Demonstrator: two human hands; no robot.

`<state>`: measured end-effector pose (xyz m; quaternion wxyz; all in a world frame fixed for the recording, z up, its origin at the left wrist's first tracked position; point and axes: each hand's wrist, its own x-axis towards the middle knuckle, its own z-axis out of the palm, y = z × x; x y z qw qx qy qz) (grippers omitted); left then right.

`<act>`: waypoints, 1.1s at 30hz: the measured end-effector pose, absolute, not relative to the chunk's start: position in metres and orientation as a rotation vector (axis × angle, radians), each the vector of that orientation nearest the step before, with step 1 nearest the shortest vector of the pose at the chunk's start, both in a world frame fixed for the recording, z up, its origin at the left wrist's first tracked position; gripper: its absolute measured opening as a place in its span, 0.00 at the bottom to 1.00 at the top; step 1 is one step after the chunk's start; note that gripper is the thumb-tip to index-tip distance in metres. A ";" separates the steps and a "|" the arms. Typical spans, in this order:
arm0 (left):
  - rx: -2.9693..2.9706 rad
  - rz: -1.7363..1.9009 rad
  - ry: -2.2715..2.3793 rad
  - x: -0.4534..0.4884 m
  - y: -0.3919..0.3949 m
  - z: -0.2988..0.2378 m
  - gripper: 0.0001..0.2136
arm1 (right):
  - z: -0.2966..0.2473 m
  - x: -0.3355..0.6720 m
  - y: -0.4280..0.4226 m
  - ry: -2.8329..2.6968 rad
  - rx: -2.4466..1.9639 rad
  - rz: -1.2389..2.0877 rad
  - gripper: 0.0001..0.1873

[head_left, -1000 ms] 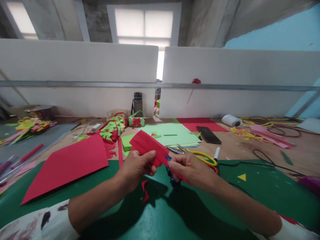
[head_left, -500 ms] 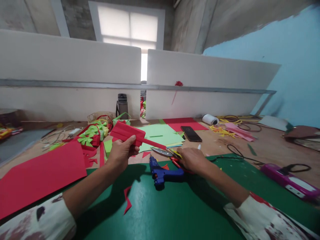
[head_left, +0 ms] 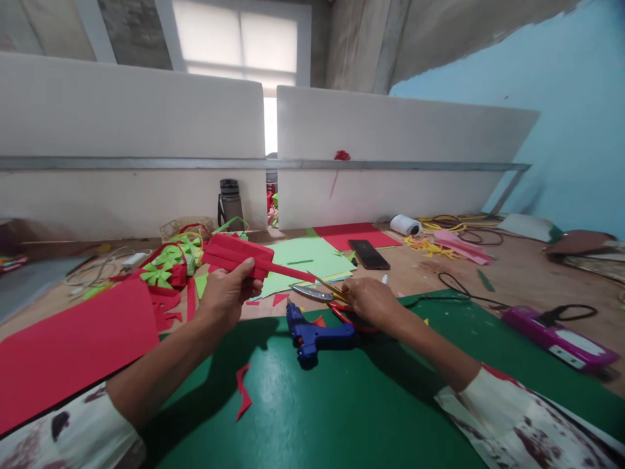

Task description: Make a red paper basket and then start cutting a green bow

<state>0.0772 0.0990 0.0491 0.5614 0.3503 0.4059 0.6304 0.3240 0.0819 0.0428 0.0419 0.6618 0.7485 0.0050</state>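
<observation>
My left hand (head_left: 227,290) grips a folded red paper piece (head_left: 237,254) between thumb and fingers, above the table. From its right side a narrow red paper strip (head_left: 293,271) sticks out towards my right hand. My right hand (head_left: 371,301) is closed on a slim, brass-coloured pointed tool (head_left: 334,288), whose tip is near the strip's end; its exact kind is unclear. Below lie red-handled scissors (head_left: 312,294), their handles partly hidden by my right hand. A blue glue gun (head_left: 317,337) lies on the green mat (head_left: 312,417), nozzle pointing up and left.
Large red paper (head_left: 73,332) covers the left side. Green sheets (head_left: 312,257), a phone (head_left: 368,254) and a bottle (head_left: 229,203) stand or lie further back. A purple power strip (head_left: 559,339) with a cord is on the right. Red scraps (head_left: 243,393) dot the mat.
My right hand has lifted slightly off the scissors, and the pointed tool now shows clearly in it. My left hand still holds the red paper. The view has shifted slightly.
</observation>
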 end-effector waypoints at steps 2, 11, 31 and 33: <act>0.821 1.501 0.935 0.076 0.097 0.055 0.10 | 0.049 0.313 0.069 2.391 1.998 -0.014 0.11; 0.829 1.495 0.908 0.076 0.089 0.062 0.09 | 0.053 0.311 0.053 2.453 1.932 -0.028 0.11; 0.688 1.533 0.807 0.077 0.091 0.070 0.06 | 0.039 0.337 0.098 2.902 2.529 -0.942 0.33; 0.666 1.545 0.794 0.079 0.093 0.073 0.07 | 0.043 0.329 0.093 2.921 2.549 -1.227 0.36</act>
